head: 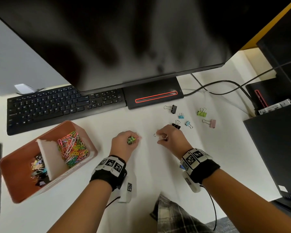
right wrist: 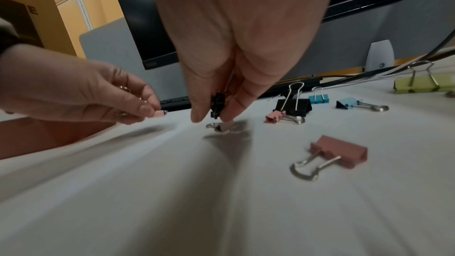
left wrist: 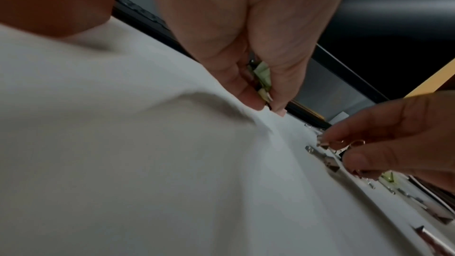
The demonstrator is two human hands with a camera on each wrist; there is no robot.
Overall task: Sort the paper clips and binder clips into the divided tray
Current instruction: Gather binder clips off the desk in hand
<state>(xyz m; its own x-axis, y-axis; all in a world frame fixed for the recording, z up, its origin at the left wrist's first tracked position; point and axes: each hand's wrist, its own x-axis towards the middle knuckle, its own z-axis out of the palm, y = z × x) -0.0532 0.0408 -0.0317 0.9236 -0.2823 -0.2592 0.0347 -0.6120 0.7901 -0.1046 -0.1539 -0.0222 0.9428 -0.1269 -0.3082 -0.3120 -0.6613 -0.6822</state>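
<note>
My left hand [head: 134, 139] rests low on the white table and grips a bunch of green binder clips [head: 130, 140], which show between its curled fingers [left wrist: 248, 98] in the left wrist view. It also pinches a small pink clip [right wrist: 160, 113] at its fingertips. My right hand [head: 160, 137] holds a small black binder clip [right wrist: 218, 104], and its fingertips touch a pale binder clip [right wrist: 221, 127] lying on the table. The pink divided tray [head: 84, 132] stands at the left. Coloured paper clips [head: 72, 148] fill its far compartment and binder clips [head: 38, 169] its near one.
Loose binder clips lie right of my hands: black [head: 173, 108], blue [head: 181, 116], green [head: 201, 112], pink [head: 210, 123], light blue [head: 188, 123], and another black [head: 176, 125]. A keyboard [head: 57, 106], monitor and cables stand behind. A dark box [head: 275, 140] is at the right.
</note>
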